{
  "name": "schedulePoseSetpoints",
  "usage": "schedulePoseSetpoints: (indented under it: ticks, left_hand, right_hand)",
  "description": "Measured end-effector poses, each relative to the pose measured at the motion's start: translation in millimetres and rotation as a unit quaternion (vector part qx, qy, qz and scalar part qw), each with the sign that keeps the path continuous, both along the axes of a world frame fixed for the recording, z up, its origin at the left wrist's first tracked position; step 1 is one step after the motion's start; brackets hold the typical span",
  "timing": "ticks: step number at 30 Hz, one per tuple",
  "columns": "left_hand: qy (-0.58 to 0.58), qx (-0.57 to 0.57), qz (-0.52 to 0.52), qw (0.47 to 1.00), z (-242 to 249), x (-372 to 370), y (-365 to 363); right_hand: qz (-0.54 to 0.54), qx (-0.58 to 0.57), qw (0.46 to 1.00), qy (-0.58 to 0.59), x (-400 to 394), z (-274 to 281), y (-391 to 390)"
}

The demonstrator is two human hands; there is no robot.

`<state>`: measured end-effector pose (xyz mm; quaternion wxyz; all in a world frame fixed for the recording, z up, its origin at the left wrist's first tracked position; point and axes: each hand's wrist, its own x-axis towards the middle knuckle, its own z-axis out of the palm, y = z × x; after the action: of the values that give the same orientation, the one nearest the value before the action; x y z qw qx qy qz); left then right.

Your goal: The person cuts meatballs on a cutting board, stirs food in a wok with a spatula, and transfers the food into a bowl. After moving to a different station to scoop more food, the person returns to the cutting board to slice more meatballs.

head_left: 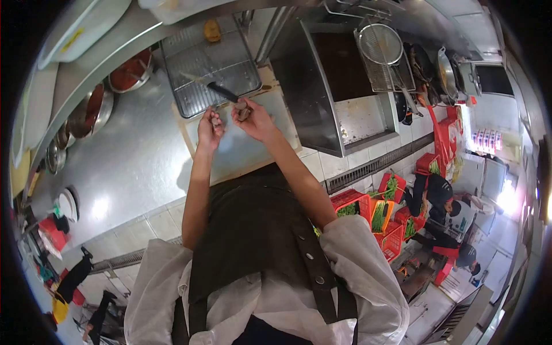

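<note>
My left hand (211, 130) is raised above the cutting board (241, 146), its fingers closed round a small greyish-brown piece (215, 121). Just to its right, my right hand (253, 119) grips brownish pieces (243, 110) between thumb and fingers. The two hands are apart. Beyond them, a knife (221, 90) with a black handle lies across the wire rack tray (190, 95), its blade pointing left and its handle end close to my right hand. A yellowish-brown item (212, 31) rests at the far end of that tray.
Bowls of red sauce (129, 72) line the counter's (126, 155) far left. On the right stand a metal fryer (313, 98), a round strainer (380, 43) and red crates (352, 201) of green vegetables on the floor. Other people (438, 190) are at the far right and lower left.
</note>
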<state>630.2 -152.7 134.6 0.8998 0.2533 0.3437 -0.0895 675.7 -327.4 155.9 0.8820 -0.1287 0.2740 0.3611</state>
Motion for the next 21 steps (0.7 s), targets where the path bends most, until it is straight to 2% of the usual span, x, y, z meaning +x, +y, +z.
schedulePoseSetpoints:
  ticks: [3,4,7,8,9,11,14,16,17,19,21]
  left_hand:
    - [-0.015,0.009,-0.044,0.999,16.0,17.1,-30.2]
    - [-0.013,0.018,-0.064,0.998,27.0,24.9,-48.8]
    - [-0.026,0.045,-0.141,0.989,79.6,53.5,-122.2]
    - [-0.030,0.035,-0.168,0.985,94.8,71.3,-148.3]
    - [-0.082,0.029,-0.206,0.975,112.4,90.2,-174.5]
    - [-0.171,0.059,-0.273,0.945,150.7,128.9,-232.2]
    - [-0.274,0.176,-0.369,0.871,200.3,194.7,-319.6]
    - [-0.346,0.235,-0.377,0.826,195.4,244.7,-380.4]
    - [-0.345,0.315,-0.392,0.792,194.6,265.4,-405.7]
    - [-0.336,0.466,-0.411,0.708,194.3,302.8,-451.7]
    - [-0.341,0.623,-0.391,0.586,173.7,334.6,-492.5]
  right_hand:
    - [-0.031,-0.048,0.994,-0.088,10.6,49.9,-49.5]
    - [-0.037,-0.034,0.990,-0.129,19.0,69.0,-69.4]
    - [-0.056,-0.028,0.977,-0.206,49.8,107.2,-150.2]
    - [-0.063,-0.055,0.971,-0.225,59.3,132.3,-180.0]
    - [-0.069,-0.081,0.964,-0.246,71.1,162.7,-209.8]
    - [-0.063,-0.262,0.913,-0.305,93.9,206.1,-271.5]
    - [0.009,-0.315,0.894,-0.318,155.8,229.1,-383.9]
    - [0.043,-0.373,0.876,-0.304,190.8,243.3,-433.7]
    - [0.071,-0.417,0.849,-0.317,203.7,244.2,-449.9]
    - [0.129,-0.500,0.786,-0.338,230.6,239.7,-482.9]
    - [0.183,-0.523,0.756,-0.350,254.6,220.3,-512.4]
